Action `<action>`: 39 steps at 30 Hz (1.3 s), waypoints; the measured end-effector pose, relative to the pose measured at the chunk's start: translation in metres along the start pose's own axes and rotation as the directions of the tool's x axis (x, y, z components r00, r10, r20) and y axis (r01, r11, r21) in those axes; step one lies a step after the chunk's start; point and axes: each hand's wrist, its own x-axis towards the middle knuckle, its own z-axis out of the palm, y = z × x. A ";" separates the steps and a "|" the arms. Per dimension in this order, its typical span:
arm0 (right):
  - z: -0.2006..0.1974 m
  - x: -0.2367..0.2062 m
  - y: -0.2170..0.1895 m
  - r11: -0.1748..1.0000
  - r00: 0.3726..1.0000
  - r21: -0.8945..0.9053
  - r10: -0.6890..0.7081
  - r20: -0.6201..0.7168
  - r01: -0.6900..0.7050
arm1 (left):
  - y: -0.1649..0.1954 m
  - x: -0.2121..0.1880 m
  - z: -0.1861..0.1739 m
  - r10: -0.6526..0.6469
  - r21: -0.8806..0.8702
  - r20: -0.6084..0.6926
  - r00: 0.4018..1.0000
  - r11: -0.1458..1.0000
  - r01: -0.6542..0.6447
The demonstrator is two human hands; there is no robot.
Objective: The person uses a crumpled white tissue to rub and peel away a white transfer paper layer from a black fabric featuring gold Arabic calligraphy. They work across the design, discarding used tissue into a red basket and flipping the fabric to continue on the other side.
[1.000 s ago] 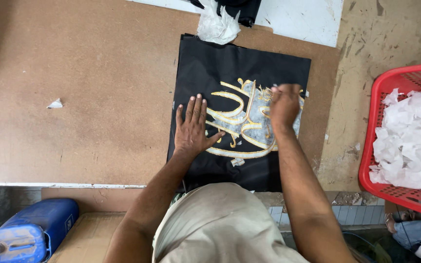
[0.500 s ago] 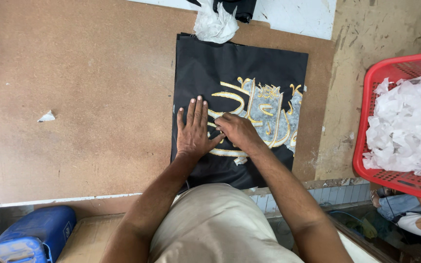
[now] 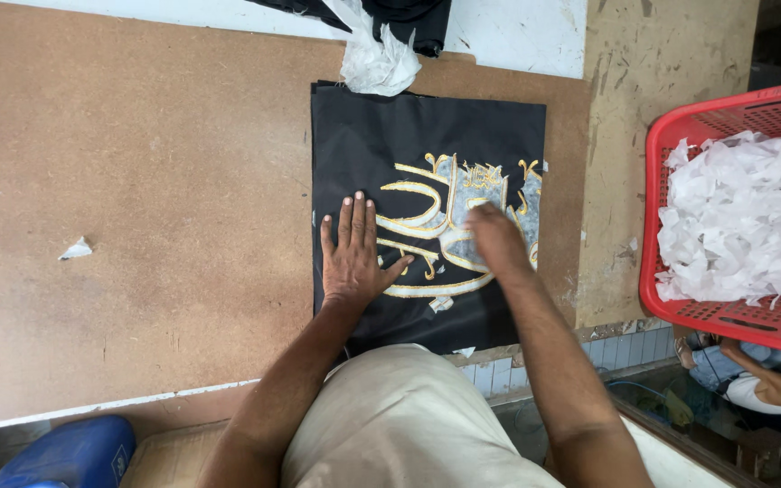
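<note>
The black cloth (image 3: 381,136) with gold embroidery (image 3: 436,226) lay flat on the brown board (image 3: 137,181). The left hand (image 3: 352,258) pressed on it, palm down, fingers spread, grasping nothing. The right hand (image 3: 497,237) rested on the embroidery, blurred; I could not tell its grip. A red basket (image 3: 657,226) of white scraps (image 3: 743,217) stood well apart.
</note>
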 end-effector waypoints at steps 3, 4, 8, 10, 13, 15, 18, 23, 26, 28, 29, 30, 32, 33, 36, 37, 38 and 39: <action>-0.016 -0.031 0.039 0.901 0.892 0.108 0.432 -0.132 -0.420 | 0.001 -0.001 0.001 0.013 0.043 -0.016 1.000 0.999 -0.012; -0.020 -0.039 0.043 0.881 0.869 0.132 0.470 -0.153 -0.454 | 0.001 -0.001 0.002 0.008 0.045 -0.013 1.000 0.999 -0.007; -0.005 -0.038 0.005 0.868 0.908 0.412 0.376 -0.182 -0.277 | 0.007 0.002 0.003 0.008 0.058 0.002 1.000 0.998 -0.008; 0.002 -0.025 -0.021 0.861 0.944 0.450 0.314 -0.099 -0.239 | 0.010 0.003 0.003 0.008 0.071 0.010 1.000 0.997 -0.008; 0.005 -0.004 -0.046 0.833 0.939 0.503 0.326 -0.106 -0.232 | 0.014 0.004 0.002 0.007 0.092 0.013 1.000 0.996 -0.008; 0.003 0.004 -0.050 0.827 0.925 0.476 0.374 -0.070 -0.299 | 0.016 0.004 0.002 0.001 0.102 0.019 1.000 0.995 -0.003; 0.005 0.009 -0.046 0.798 0.913 0.464 0.404 0.062 -0.384 | 0.019 0.003 0.003 -0.008 0.118 0.043 0.999 0.993 0.003; 0.006 0.001 -0.007 0.920 0.883 0.296 0.348 -0.315 -0.257 | 0.020 0.003 0.006 0.012 0.129 0.016 1.000 0.991 -0.014; -0.011 -0.025 0.050 0.755 0.671 0.403 0.650 -0.357 -0.517 | 0.022 0.003 0.006 -0.008 0.131 0.040 0.999 0.991 0.003; -0.018 -0.045 0.067 0.737 0.693 0.457 0.655 -0.302 -0.497 | 0.024 0.004 0.004 -0.012 0.128 0.065 0.998 0.992 0.004; -0.021 -0.056 0.069 0.764 0.746 0.472 0.603 -0.281 -0.440 | 0.026 0.005 0.002 -0.016 0.129 0.069 0.998 0.992 0.007; -0.022 -0.065 0.067 0.786 0.796 0.488 0.546 -0.262 -0.378 | 0.027 0.006 0.000 -0.021 0.131 0.070 0.997 0.991 0.011; -0.018 -0.078 0.051 0.843 0.884 0.469 0.405 -0.232 -0.263 | 0.033 0.006 -0.002 -0.051 0.159 0.115 0.992 0.987 0.032; -0.014 -0.082 0.040 0.823 0.896 0.509 0.398 -0.197 -0.253 | 0.036 0.006 -0.002 -0.067 0.173 0.137 0.988 0.984 0.043; -0.002 -0.083 0.009 0.804 0.917 0.544 0.371 -0.145 -0.239 | 0.052 0.010 0.003 -0.075 0.144 0.167 0.983 0.988 0.051; 0.003 -0.080 0.000 0.804 0.923 0.545 0.361 -0.134 -0.235 | 0.058 0.009 0.007 0.000 0.110 0.117 0.993 0.994 -0.013; 0.008 -0.077 -0.008 0.830 0.916 0.514 0.354 -0.188 -0.216 | 0.066 0.010 0.012 0.077 0.080 0.064 0.995 0.993 -0.082; 0.013 -0.073 -0.012 0.856 0.905 0.477 0.347 -0.245 -0.199 | 0.074 0.012 0.018 0.158 0.052 0.005 0.987 0.986 -0.158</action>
